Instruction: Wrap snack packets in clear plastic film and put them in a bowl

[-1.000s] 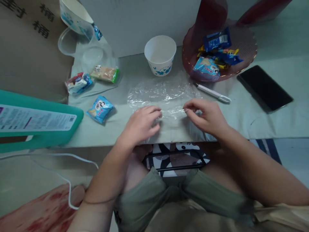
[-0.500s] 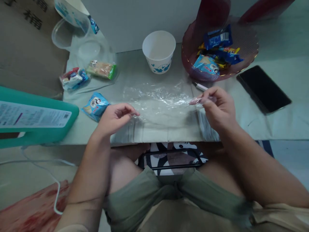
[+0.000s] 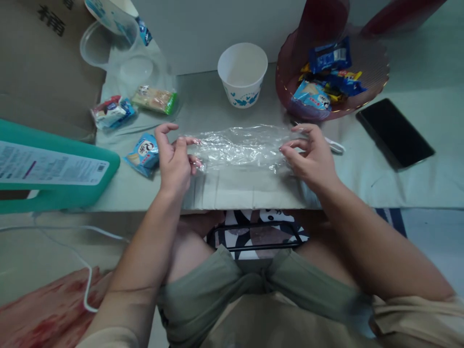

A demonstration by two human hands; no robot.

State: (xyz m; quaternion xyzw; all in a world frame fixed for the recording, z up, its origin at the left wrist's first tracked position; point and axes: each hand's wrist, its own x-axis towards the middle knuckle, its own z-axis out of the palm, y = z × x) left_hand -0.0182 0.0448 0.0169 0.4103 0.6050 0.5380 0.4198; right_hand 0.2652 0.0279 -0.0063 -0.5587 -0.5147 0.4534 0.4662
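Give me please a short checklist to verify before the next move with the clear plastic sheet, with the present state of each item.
1. Left hand grips the left end of the plastic sheet: ok.
2. Right hand grips the right end: ok.
3. Sheet is flat, without wrinkles: not ok, it is bunched.
4. Paper cup stands apart from the sheet: ok.
5. Pen is apart from the sheet: cannot tell, the right hand hides it.

We are pinching a crumpled plastic sheet (image 3: 241, 147) at both ends, left hand (image 3: 176, 159) and right hand (image 3: 311, 157), above the table (image 3: 398, 188).
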